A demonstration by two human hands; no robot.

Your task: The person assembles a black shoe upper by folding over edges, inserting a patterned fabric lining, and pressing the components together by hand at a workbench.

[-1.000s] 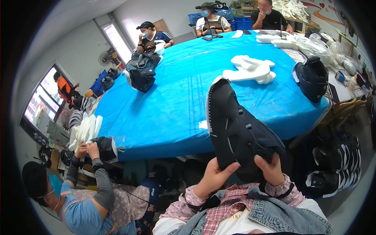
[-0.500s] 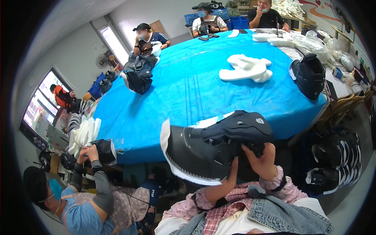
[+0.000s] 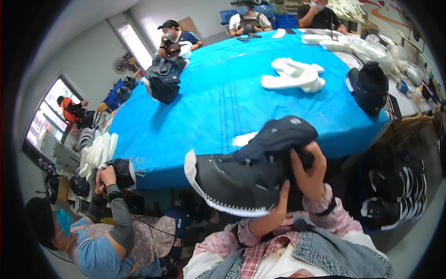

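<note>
A black boot upper (image 3: pixel 232 179) is held up in front of me, just off the near edge of the blue-covered table. Zigzag white stitching and a pale lining edge run along its lower rim, and its padded collar points to the far right. My left hand (image 3: pixel 275 211) grips it from beneath, near the heel end of the stitched rim. With fingers and thumb, my right hand (image 3: pixel 310 169) closes on the collar opening. Some fingers of both hands are hidden behind the upper.
On the blue table cover (image 3: pixel 223 111) lie white foam-like insole shapes (image 3: pixel 295 76), a black upper (image 3: pixel 369 88) at right and more uppers (image 3: pixel 162 79) at far left. A co-worker (image 3: pixel 100 232) sits at my left, others across the table. Finished-looking uppers (image 3: pixel 395 186) fill a rack at right.
The upper has tilted, its collar rising a little and swinging slightly left. Both my hands keep hold of it, and the right hand has moved up slightly.
</note>
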